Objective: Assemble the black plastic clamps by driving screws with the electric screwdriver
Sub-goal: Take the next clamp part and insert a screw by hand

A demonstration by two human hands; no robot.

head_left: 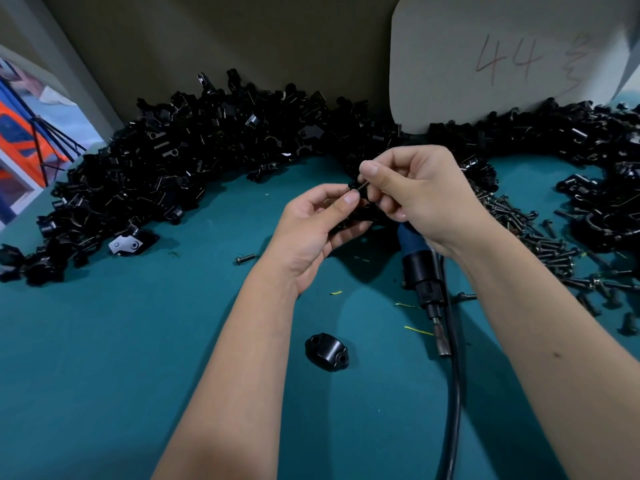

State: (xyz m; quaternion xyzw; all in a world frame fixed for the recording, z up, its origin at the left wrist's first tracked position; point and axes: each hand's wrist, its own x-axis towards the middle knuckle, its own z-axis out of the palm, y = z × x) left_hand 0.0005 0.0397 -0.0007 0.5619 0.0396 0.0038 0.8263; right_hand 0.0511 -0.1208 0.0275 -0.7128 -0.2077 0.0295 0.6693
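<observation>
Above the teal bench top (pixel 121 358), a black clamp piece (pixel 360 216) is held in the curled fingers of the left hand (pixel 311 230), while a screw (pixel 360 186) is pinched between thumb and forefinger of the right hand (pixel 419 192). The step is judged to be screw insertion by hand. An electric screwdriver (pixel 424 275) lies on the bench beneath the right wrist, ungripped. A loose clamp cap (pixel 326 352) lies near the forearms. Next, the screw would need seating in its hole, then the driver taken up.
</observation>
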